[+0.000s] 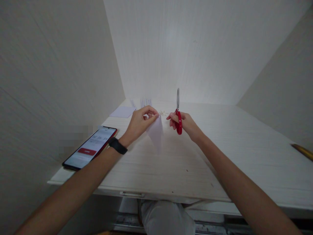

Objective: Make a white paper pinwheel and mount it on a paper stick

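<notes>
My left hand, with a black band on its wrist, pinches the upper edge of a white sheet of paper that hangs down over the table. To its right, my right hand holds scissors by their red handles, the metal blades pointing up and away and apart from the paper. The blades look closed or nearly so. Small pale scraps lie on the table between the two hands. Part of the paper's top is hidden by my left fingers.
A phone with a timer on its screen lies at the left, beside my left forearm. Behind my left hand are a flat white paper and several thin strips. A yellowish pointed object lies at the far right. Walls enclose the white table.
</notes>
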`<state>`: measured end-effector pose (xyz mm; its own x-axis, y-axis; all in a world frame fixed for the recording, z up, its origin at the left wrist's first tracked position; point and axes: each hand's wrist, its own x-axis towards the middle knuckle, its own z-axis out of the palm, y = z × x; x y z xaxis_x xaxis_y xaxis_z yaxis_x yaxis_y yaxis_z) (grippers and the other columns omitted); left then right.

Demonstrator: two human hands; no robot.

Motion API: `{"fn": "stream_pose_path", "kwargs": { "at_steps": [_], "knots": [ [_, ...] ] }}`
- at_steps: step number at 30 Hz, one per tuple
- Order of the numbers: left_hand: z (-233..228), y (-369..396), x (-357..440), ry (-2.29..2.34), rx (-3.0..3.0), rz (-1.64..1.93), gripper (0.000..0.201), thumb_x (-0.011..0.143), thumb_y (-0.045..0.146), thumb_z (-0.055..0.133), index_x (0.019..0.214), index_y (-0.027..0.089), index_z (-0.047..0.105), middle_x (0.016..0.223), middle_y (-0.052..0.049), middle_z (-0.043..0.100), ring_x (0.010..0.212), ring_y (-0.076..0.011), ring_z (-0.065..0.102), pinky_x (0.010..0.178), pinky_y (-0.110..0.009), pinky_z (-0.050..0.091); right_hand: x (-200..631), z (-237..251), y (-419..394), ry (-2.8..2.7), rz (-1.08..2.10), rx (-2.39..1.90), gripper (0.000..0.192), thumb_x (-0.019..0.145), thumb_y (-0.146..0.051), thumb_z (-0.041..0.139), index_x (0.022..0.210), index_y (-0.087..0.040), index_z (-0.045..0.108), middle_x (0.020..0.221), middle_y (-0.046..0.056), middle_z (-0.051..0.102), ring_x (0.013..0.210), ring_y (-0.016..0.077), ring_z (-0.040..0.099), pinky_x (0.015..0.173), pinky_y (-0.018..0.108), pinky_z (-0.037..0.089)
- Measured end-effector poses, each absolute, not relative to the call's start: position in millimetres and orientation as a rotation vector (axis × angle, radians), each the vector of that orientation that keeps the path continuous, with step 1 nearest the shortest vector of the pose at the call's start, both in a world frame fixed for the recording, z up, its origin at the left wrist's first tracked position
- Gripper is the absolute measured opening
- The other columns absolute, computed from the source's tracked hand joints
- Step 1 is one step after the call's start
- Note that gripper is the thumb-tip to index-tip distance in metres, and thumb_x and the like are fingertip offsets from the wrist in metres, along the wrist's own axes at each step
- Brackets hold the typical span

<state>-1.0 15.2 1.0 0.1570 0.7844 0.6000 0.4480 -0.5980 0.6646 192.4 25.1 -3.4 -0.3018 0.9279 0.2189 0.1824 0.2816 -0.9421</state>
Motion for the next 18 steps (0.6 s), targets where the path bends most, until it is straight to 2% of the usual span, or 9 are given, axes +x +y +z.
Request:
{"fn": "stream_pose_path", "kwargs": {
  "at_steps": [5,9,13,18],
  "knots": [
    [0,13,2,1.306,2.331,1.266,0.011,0.079,0.026,0.058,0.078,0.017,0.064,0.064,0.002,0.058,0.058,-0.0096,0.048,0.056,-0.022,0.036,192,-11,25,-1.659,1.255,-0.976,0.046,0.076,-0.059,0.055,0.081,-0.014,0.059,0.064,0.001,0.055,0.05,0.0082,0.047,0.048,0.023,0.035],
    [-1,10,6,1.354,2.413,1.163,0.01,0.079,0.024,0.057,0.077,0.017,0.064,0.066,0.002,0.06,0.058,-0.0102,0.049,0.056,-0.023,0.035,191,-19,26,-1.646,1.298,-1.04,0.043,0.071,-0.058,0.06,0.068,-0.015,0.056,0.062,0.0,0.053,0.053,0.0086,0.045,0.051,0.023,0.034],
    [-1,9,9,1.392,2.42,1.118,0.01,0.079,0.022,0.056,0.077,0.017,0.065,0.065,0.001,0.061,0.057,-0.0105,0.049,0.055,-0.023,0.033,186,-20,25,-1.638,1.335,-1.068,0.039,0.064,-0.053,0.066,0.07,-0.015,0.058,0.062,-0.001,0.054,0.056,0.0097,0.046,0.056,0.025,0.035],
    [-4,8,11,1.348,2.396,1.095,0.01,0.078,0.023,0.057,0.076,0.018,0.066,0.066,0.001,0.063,0.057,-0.0103,0.049,0.054,-0.023,0.033,183,-22,24,-1.652,1.32,-1.098,0.034,0.06,-0.044,0.071,0.07,-0.015,0.058,0.062,-0.002,0.053,0.055,0.0092,0.044,0.053,0.024,0.033]
  ]
}}
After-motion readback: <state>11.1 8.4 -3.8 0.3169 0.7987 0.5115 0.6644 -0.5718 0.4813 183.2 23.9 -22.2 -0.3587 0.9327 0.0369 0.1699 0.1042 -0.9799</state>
